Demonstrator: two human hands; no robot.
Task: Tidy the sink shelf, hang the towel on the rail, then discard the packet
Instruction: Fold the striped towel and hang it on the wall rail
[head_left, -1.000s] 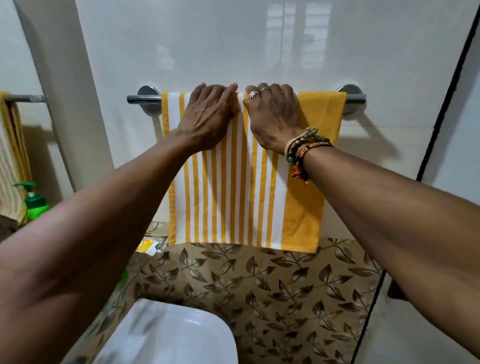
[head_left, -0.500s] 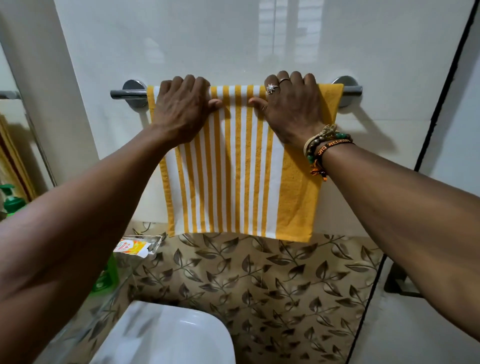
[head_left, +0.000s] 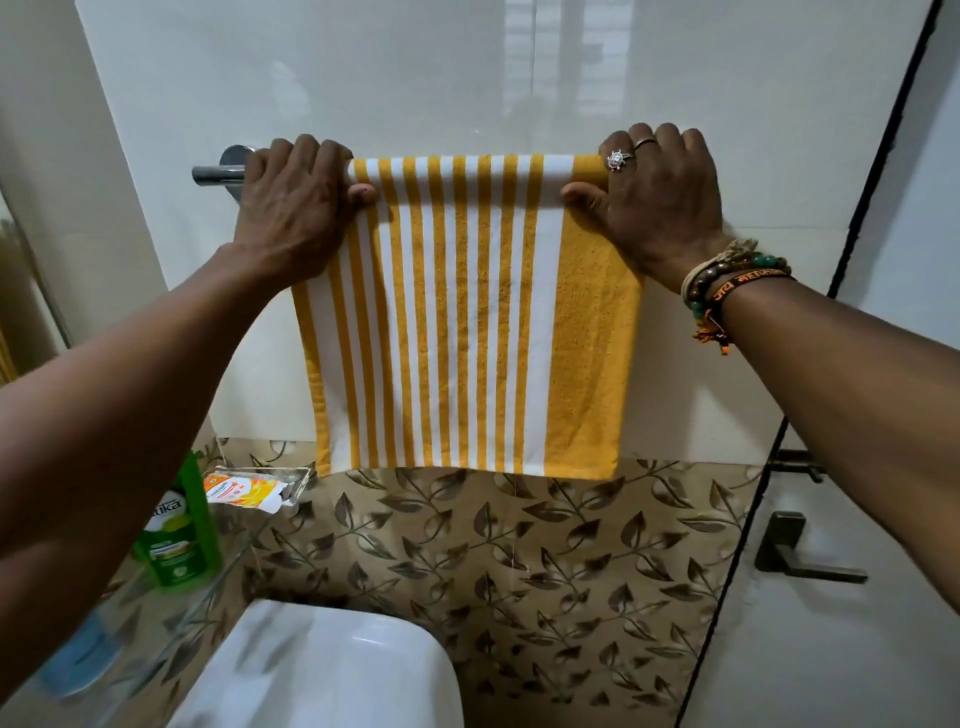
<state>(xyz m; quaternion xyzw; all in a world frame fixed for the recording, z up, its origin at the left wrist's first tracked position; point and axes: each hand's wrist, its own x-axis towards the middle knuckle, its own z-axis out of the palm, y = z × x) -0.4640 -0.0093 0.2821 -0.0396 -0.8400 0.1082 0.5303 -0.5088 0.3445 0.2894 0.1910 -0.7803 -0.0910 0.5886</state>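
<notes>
Both forearms are bare, with no sleeve in sight. The left hand (head_left: 291, 208) wears nothing at all. The right hand (head_left: 660, 208) carries two rings: a silver one shaped like a small turtle (head_left: 616, 160) and a plain thin band (head_left: 644, 143) on the next finger. At the right wrist sits a stack of bracelets (head_left: 727, 286): brown wooden beads, green beads, pale twisted cord, and an orange thread band with dark lettering and a frayed tassel.

Towel (head_left: 467, 322) on the rail (head_left: 218, 174)
Yellow-and-white striped, draped flat over the chrome bar; orange packet (head_left: 244, 489) lies on the glass shelf (head_left: 298, 480) below-left
</notes>
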